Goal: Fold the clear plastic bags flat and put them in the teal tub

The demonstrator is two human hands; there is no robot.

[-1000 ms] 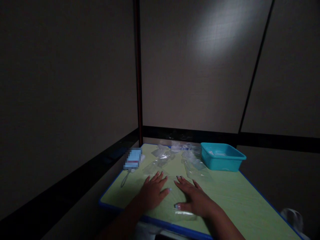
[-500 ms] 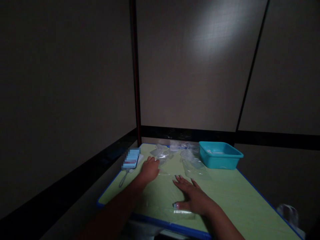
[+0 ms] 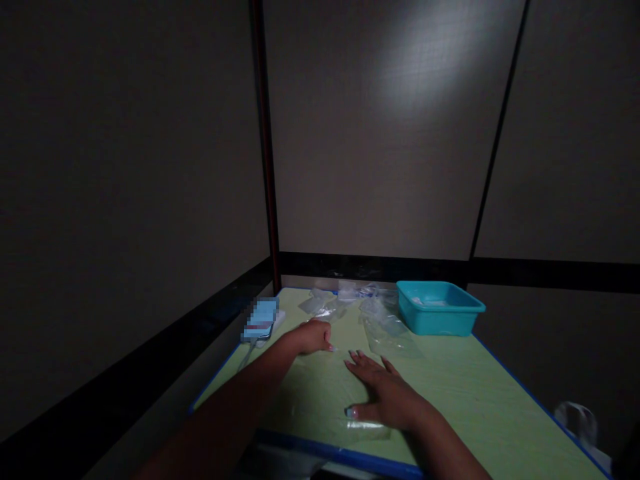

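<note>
A clear plastic bag [image 3: 320,400] lies flat on the green tabletop, close to the front edge. My right hand [image 3: 383,390] rests flat on the right part of this bag, fingers spread, holding nothing. At the bag's far edge is my left hand [image 3: 314,335], its fingers curled in and its thumb pointing right, down at the plastic. Whether those curled fingers grip anything is hidden. Beyond my hands lie more clear plastic bags, a crumpled one [image 3: 325,307] at the back left and a longer one [image 3: 387,333] to the right.
A turquoise plastic basin [image 3: 440,320] stands at the back right with something pale inside. On the left edge sits a phone [image 3: 261,319] with a strap. The blue-edged table [image 3: 490,400] meets panelled walls behind and at left. A whitish bag [image 3: 577,423] hangs low at right.
My left hand has slid to the right along the bag's far edge, and its thumb now shows. My right hand has stayed flat in the same spot.
</note>
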